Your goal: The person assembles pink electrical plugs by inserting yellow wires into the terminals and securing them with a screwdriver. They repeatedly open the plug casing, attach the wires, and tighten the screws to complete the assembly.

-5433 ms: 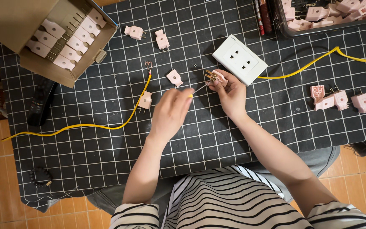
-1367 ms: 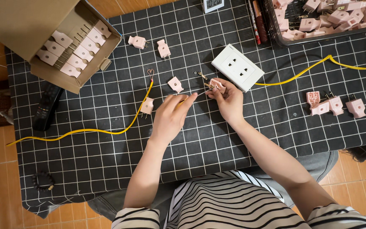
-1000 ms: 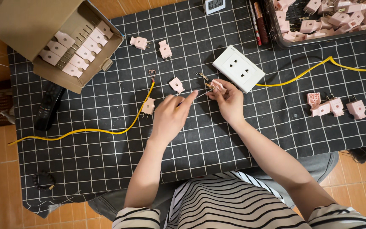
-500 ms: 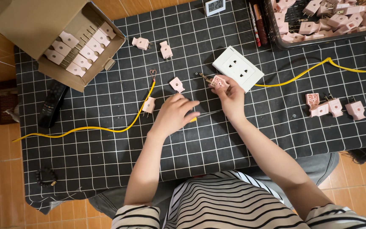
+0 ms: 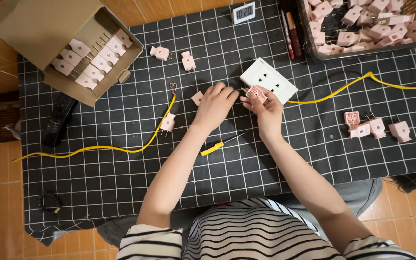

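Note:
My right hand (image 5: 265, 110) holds a small pink plug body (image 5: 256, 93), open side up, in front of a white wall socket plate (image 5: 268, 80). My left hand (image 5: 215, 106) is beside it, fingertips pinched at the plug's left edge; what they pinch is too small to tell. A yellow-handled screwdriver (image 5: 220, 143) lies on the black grid mat (image 5: 121, 173) just under my left wrist. A half plug shell (image 5: 197, 97) lies left of my left hand. A yellow cable (image 5: 97, 148) ends in bare wire loops near another pink plug (image 5: 168, 122).
A cardboard box (image 5: 68, 53) with rows of pink plugs stands at the back left. A dark basket (image 5: 362, 26) of pink plugs is at the back right, pens (image 5: 290, 33) beside it. Three pink plugs (image 5: 374, 127) lie right. A small clock (image 5: 243, 12), a remote (image 5: 59, 120) and a bead bracelet (image 5: 49, 203) are around.
My left hand put the yellow screwdriver down on the mat and came back up to the plug. My right hand has kept holding the pink plug body.

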